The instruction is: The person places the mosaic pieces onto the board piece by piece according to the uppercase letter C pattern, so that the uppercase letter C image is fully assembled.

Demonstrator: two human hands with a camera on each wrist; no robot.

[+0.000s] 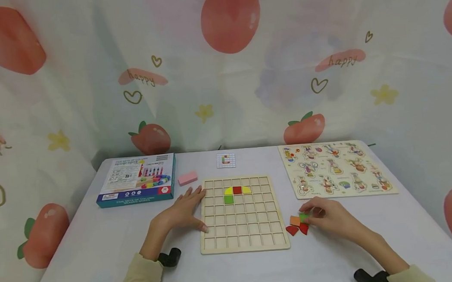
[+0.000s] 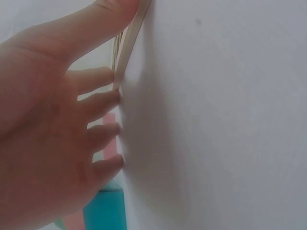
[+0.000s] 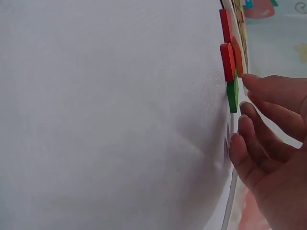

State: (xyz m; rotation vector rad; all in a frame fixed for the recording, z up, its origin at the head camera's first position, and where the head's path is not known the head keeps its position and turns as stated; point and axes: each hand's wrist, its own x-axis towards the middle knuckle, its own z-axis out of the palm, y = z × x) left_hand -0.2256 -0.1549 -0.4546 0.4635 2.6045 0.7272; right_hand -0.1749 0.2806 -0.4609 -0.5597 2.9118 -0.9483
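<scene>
A wooden grid board [image 1: 240,243] lies on the table. Near its top sit two yellow rounded pieces [image 1: 246,190] with a red square [image 1: 237,190] between them, and a green square [image 1: 228,199] below the left one. My left hand [image 1: 185,210] rests at the board's left edge, fingers spread, thumb on the rim. To the board's right is a small cluster: an orange square [image 1: 295,221], two red rounded-edge pieces [image 1: 292,230] and a green piece [image 3: 232,93]. Right over the green piece are the fingertips of my right hand [image 1: 329,216], thumb and fingers apart.
A small pattern card [image 1: 231,160] lies behind the board. At the back left are a boxed set [image 1: 135,181] and a pink block [image 1: 187,178]. A wooden picture-puzzle board [image 1: 340,168] occupies the back right. A printed cloth [image 1: 238,92] hangs behind the table.
</scene>
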